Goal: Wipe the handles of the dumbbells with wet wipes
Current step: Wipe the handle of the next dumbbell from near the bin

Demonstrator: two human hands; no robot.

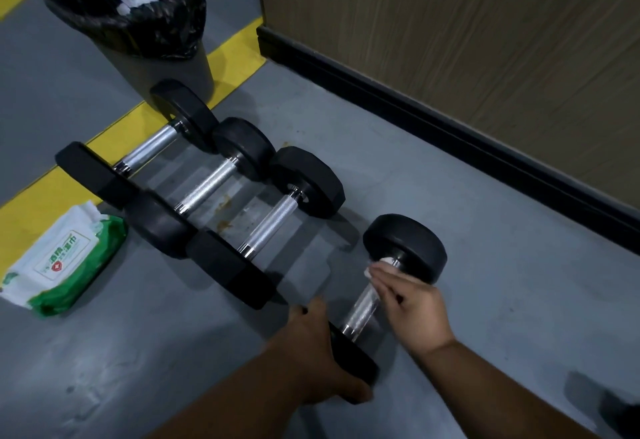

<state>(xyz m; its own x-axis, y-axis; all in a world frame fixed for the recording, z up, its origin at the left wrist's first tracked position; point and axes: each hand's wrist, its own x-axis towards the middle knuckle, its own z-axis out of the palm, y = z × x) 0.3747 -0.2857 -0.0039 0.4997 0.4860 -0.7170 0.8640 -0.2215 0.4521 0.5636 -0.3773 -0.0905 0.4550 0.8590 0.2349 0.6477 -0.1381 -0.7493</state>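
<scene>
Several black dumbbells with chrome handles lie on the grey floor. Nearest me, one dumbbell [405, 244] lies apart from the row. My left hand [311, 345] grips its near weight head [353, 355]. My right hand [412, 303] holds a white wet wipe [375, 267] against the far end of its handle [363, 310], fingers wrapped over the bar. Three more dumbbells lie side by side to the left, their handles [270, 227] [207, 186] [149, 148] bare. A green and white pack of wet wipes [65, 262] lies at the left with a wipe sticking out of its top.
A grey bin with a black liner [138, 23], white wipes inside, stands behind the row. A yellow floor stripe [228, 58] runs diagonally under the far dumbbells. A wood-panelled wall with a black skirting board [415, 99] borders the right side.
</scene>
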